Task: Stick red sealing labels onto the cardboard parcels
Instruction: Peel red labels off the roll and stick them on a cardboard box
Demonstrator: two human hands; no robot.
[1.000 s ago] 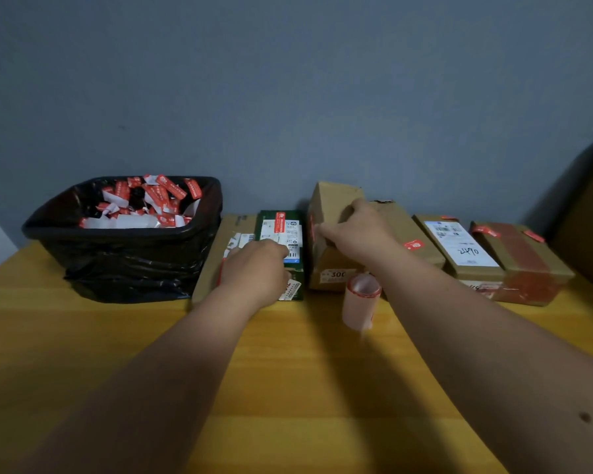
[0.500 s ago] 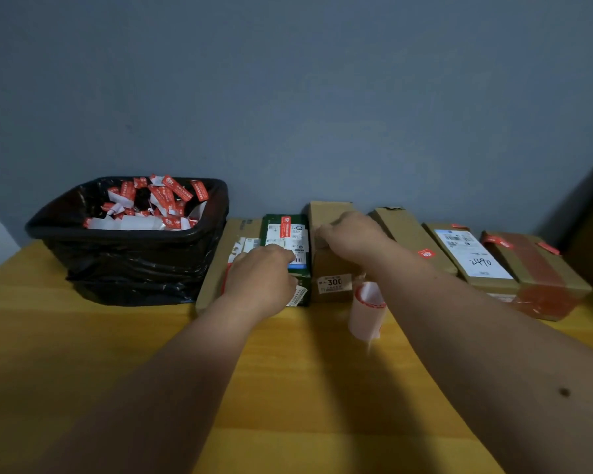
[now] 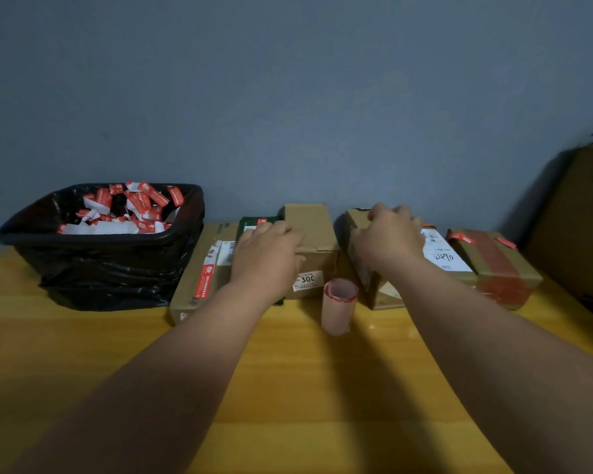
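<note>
Since half a second ago the right hand (image 3: 389,236) has left the middle "300" box (image 3: 310,248) and gone right to the next cardboard parcel (image 3: 363,265), while the left hand (image 3: 267,254) has slid from the green box (image 3: 259,222) onto the left side of the "300" box. In the head view the left hand grips that box, fingers curled over its top left edge and thumb at its front face. The right hand lies over the top of the neighbouring parcel with fingers curled at its far edge; whether it truly grips it I cannot tell. A roll of red sealing labels (image 3: 339,304) stands upright on the yellow wooden table (image 3: 288,388), just in front of the gap between those two boxes, touched by neither hand. At the left end of the row lies a flat parcel (image 3: 199,278) bearing a red label (image 3: 204,280); to the right sit a box with a white shipping label (image 3: 442,254) and a box wrapped in red tape (image 3: 497,265). A bin lined with a black bag (image 3: 100,268) at far left holds torn red and white label backings (image 3: 131,206)
</note>
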